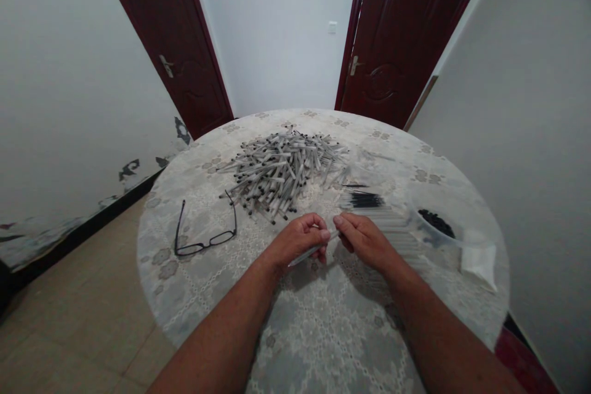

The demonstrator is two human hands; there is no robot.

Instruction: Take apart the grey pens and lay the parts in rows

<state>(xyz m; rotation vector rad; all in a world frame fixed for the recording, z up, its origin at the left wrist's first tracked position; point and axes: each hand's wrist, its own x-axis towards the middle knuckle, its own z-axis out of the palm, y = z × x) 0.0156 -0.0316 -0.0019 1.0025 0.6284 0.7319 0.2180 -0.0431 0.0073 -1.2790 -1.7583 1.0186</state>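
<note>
Above the middle of the cloth, my left hand [305,237] is closed around a slim clear pen barrel [305,255], which slants from below the palm up to the right. The fingers of my right hand [362,239] pinch at the upper right end of this barrel. Whether a smaller part sits between those fingertips is hidden. Beyond my hands lies a large heap of clear pens with black ends [281,169]. Just past my right hand are thin black-ended refills [365,199], and several clear barrels [392,228] lie side by side to its right.
A round table with a patterned lace cloth [318,332] holds everything. Black-framed eyeglasses [203,247] lie at the left. On the right stand a clear bowl of small black caps [436,223] and a white packet [479,263]. Walls and two dark red doors surround the table.
</note>
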